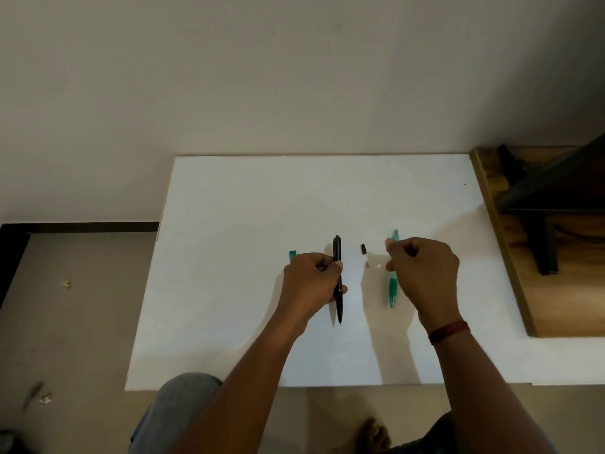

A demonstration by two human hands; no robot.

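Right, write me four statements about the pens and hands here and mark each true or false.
1. The left hand grips a black pen. True.
2. The green pen is to the left of the black pen. False: it is to the right of it, where the right hand pinches it.
3. A small black piece lies on the white board between the two pens. True.
4. The right wrist is bare. False: it wears a red band.
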